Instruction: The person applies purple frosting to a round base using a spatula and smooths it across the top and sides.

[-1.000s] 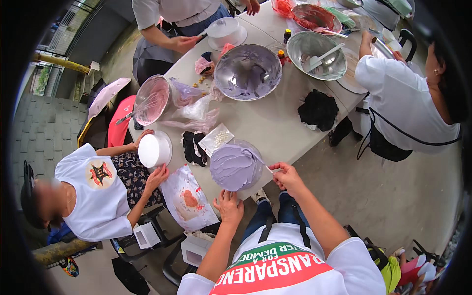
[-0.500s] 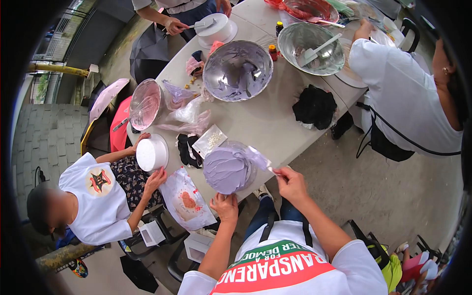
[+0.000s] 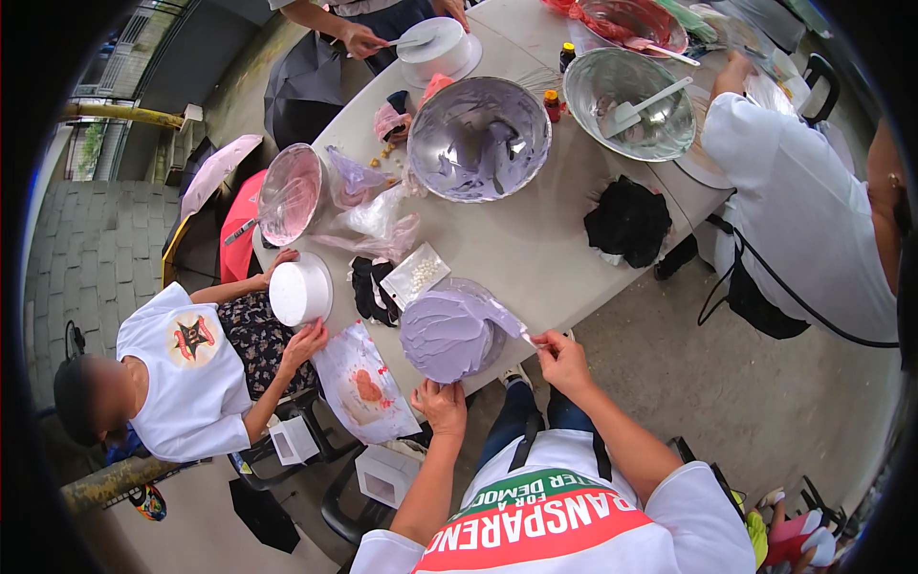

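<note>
Your right hand (image 3: 562, 364) grips an icing spatula (image 3: 509, 321) at the lavender-frosted cake (image 3: 446, 335); your left hand (image 3: 441, 406) is beside it, grasp unclear.

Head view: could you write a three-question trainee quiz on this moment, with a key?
1. Which of the wearer's hands holds the frosting-coated spatula at the lavender-frosted cake?
2. True or false: that cake stands inside a metal bowl.
3. The packet of white beads lies nearest to: A) the red-smeared bowl; B) the lavender-frosted cake; C) the pink umbrella.

Key: 1. Right hand. 2. False; it is at the edge of the table. 3. B.
</note>
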Motion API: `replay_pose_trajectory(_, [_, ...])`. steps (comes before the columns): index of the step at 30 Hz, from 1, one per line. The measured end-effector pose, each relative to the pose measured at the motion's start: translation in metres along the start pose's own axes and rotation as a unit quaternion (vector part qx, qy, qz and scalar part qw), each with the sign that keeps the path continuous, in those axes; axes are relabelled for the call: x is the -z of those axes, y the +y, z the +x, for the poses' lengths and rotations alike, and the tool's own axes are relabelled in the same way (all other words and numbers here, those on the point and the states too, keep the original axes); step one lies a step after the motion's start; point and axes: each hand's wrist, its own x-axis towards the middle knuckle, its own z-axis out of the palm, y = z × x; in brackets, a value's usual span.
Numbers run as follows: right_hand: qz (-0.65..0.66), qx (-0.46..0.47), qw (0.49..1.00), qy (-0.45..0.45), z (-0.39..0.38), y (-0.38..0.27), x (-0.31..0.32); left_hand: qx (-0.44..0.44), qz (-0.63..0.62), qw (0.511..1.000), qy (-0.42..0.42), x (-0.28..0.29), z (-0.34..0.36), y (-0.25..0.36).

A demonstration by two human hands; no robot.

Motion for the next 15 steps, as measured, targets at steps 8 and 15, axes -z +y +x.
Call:
replay_pose_trajectory(8, [0.180, -0.140, 0.967, -0.109, 0.021, -0.019, -0.014, 0.016, -0.007, 1.000, -0.018, 0.000, 0.002, -0.004])
replay_pose_trajectory(15, [0.036, -0.142, 0.983, -0.110, -0.020, -0.012, 0.012, 0.037, -0.010, 0.999, -0.002, -0.004, -0.002, -0.007])
